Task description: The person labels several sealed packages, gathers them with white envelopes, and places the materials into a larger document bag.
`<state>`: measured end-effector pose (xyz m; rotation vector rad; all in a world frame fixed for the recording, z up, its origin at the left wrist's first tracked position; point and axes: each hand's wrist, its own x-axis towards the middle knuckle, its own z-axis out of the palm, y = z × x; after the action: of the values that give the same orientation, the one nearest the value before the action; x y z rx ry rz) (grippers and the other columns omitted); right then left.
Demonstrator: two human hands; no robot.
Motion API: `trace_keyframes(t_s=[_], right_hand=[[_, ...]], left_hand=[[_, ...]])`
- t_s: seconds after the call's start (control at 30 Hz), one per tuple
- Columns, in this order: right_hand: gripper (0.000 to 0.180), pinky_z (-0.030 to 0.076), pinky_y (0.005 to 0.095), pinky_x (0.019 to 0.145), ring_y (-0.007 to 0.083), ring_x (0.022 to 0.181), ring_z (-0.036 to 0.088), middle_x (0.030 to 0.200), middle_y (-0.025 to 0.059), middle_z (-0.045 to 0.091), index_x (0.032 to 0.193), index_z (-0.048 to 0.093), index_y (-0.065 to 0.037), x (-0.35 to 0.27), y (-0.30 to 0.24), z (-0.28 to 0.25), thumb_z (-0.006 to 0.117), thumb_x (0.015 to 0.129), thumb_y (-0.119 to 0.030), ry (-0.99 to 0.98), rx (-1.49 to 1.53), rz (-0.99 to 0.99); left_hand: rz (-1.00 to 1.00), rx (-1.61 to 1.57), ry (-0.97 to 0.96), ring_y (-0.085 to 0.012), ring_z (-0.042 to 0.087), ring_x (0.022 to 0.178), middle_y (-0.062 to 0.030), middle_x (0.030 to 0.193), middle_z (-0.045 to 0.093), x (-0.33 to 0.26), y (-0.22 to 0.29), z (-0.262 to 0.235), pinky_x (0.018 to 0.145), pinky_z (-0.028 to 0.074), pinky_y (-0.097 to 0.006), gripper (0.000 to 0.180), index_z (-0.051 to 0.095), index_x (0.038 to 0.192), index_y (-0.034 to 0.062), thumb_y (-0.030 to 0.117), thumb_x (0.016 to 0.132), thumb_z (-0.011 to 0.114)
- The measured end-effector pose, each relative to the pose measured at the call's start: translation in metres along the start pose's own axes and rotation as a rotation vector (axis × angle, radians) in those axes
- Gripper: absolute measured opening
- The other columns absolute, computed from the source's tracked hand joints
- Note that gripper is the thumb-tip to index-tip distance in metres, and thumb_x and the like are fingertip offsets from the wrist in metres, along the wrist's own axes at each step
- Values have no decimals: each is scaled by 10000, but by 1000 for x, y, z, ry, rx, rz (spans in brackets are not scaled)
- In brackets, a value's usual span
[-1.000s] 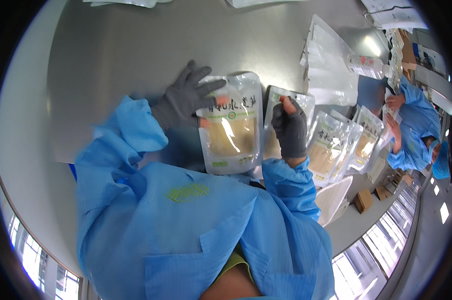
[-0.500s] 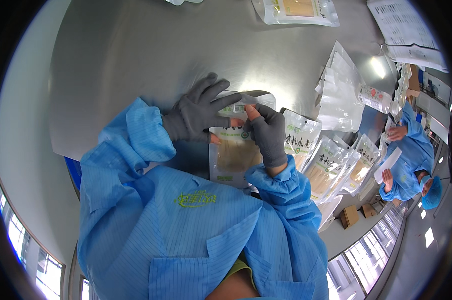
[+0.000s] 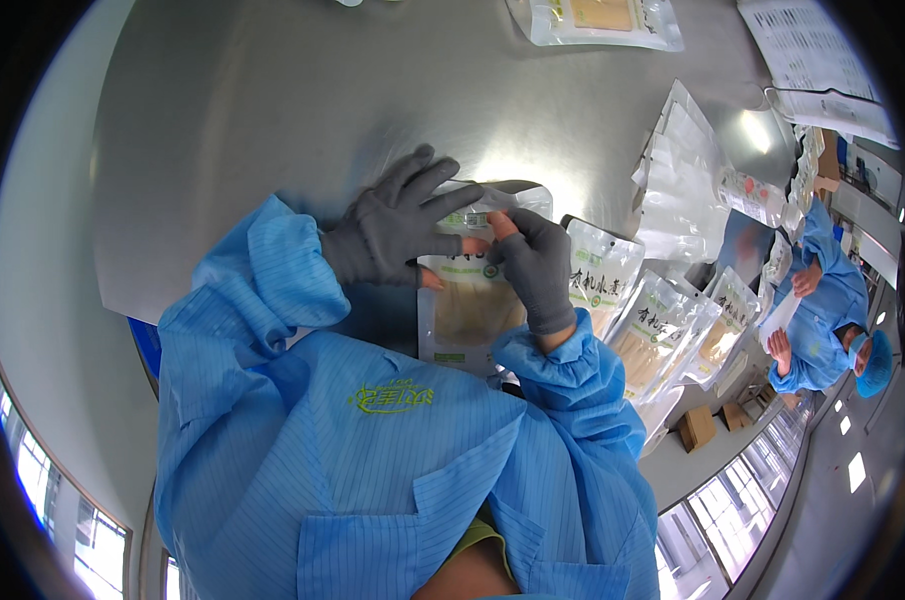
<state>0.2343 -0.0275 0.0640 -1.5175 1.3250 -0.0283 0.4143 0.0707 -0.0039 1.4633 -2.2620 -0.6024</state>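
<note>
Left grip [image 3: 391, 235] is in a grey glove [image 3: 353, 248], back up, fingers [image 3: 428, 185] splayed, bare thumb tip [image 3: 432, 279] and bare index tip [image 3: 476, 246] pointing right. Right grip [image 3: 537, 268], also gloved, is curled, one bare digit tip [image 3: 503, 224] out at top left; can't see inside it. Grips nearly meet. Left forearm [image 3: 258, 265] blue-sleeved, elbow out wide. Right forearm [image 3: 568, 370] tucked in, angled up-left, bare wrist strip [image 3: 557, 338] between cuff and glove.

Pouch [image 3: 468, 315], clock centre, on metal table [image 3: 243, 130] | left hand [image 3: 388, 230], 10 o'clock, spread | right hand [image 3: 535, 262], 2 o'clock, curled | other pouches [image 3: 655, 325], 3 o'clock
</note>
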Motion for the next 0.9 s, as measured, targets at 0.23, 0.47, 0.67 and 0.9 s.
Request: trace_keyframes(t_s=[0.23,0.47,0.67,0.9], right_hand=[[267,475,283,541,134,545,618,588,96,630,901,688,13,2,6,0,593,901,-236,-10,-17,-25],[279,486,316,552,202,553,641,605,122,635,918,691,-7,3,5,1,598,883,-267,7,-149,-48],[260,489,353,554,269,562,643,609,145,629,893,694,-27,4,6,2,585,883,-262,19,-193,-62],[253,493,409,559,348,597,631,624,171,621,861,683,-45,3,0,1,577,888,-273,119,-409,-214]], left_hand=[[-2,-10,6,-382,195,1387,-77,1488,315,0,1,-2,1153,102,-579,582,650,1148,326,644,663,623],[7,-28,25,-386,254,1352,-100,1443,367,1,3,-6,1140,155,-592,661,599,1192,257,626,645,639],[10,-18,147,-396,312,1319,-129,1399,418,-1,1,2,1128,185,-605,694,589,1130,86,556,624,661],[7,-3,159,-388,339,1304,-114,1384,441,-3,1,-1,1125,203,-604,652,597,1130,100,480,607,684]])
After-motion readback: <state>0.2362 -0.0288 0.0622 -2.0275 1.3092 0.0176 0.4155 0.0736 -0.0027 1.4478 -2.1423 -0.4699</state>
